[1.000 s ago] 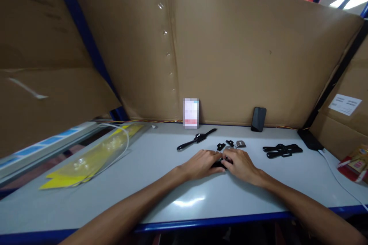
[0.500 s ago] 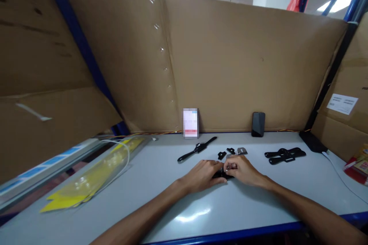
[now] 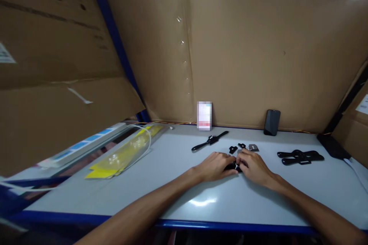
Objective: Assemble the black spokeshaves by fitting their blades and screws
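Note:
My left hand (image 3: 217, 166) is closed around a black spokeshave (image 3: 230, 166) that lies low over the table; most of it is hidden by my fingers. The bent fingers of my right hand (image 3: 254, 166) pinch at its middle, beside a small shiny part (image 3: 237, 166) whose kind I cannot make out. Just beyond my hands are a black cap plate (image 3: 233, 149), a second black cap plate (image 3: 242, 146) and a grey slotted blade (image 3: 253, 147). Further back on the left lies another spokeshave (image 3: 209, 140), with a bright fitting at its centre.
Black spokeshave bodies (image 3: 300, 157) lie stacked at the right. A dark phone (image 3: 271, 122) and a blurred lit screen (image 3: 204, 116) lean against the cardboard wall (image 3: 244, 53). To the left are a yellow-backed plastic package (image 3: 115, 162), a white cable and a power strip (image 3: 86, 144).
The view has turned left, so everything sits further right in the picture. Both hands stay at the same spokeshave, and the right fingers have shifted slightly, showing a shiny part.

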`<state>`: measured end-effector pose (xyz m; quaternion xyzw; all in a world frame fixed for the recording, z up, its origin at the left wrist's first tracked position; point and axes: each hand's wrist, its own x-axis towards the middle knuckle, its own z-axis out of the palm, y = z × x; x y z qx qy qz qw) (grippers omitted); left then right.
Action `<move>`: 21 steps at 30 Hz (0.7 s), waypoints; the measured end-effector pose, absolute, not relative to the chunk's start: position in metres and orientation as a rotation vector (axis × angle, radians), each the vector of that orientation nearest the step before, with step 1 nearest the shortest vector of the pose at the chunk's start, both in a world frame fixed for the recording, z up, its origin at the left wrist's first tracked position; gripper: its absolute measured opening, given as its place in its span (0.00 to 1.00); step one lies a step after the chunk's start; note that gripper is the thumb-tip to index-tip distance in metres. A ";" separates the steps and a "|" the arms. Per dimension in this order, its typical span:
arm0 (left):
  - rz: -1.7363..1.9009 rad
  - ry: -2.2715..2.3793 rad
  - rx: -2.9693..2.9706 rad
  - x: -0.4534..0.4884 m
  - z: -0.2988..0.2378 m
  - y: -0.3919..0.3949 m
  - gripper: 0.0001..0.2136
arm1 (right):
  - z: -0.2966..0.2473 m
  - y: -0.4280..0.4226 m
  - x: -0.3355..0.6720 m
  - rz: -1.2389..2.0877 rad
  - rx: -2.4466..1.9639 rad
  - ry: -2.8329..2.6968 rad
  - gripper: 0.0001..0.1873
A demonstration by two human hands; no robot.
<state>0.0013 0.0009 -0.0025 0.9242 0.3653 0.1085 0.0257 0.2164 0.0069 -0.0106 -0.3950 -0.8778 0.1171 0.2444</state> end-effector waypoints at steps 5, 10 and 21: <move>0.322 1.160 2.845 0.002 -0.004 0.000 0.16 | 0.002 0.006 0.225 0.316 -1.157 -2.404 0.07; 0.371 1.124 2.808 0.000 -0.009 0.003 0.16 | 0.000 0.010 0.226 0.394 -1.165 -2.426 0.07; 0.320 1.158 2.827 0.001 -0.006 0.002 0.21 | -0.007 0.023 0.224 0.545 -1.084 -2.350 0.04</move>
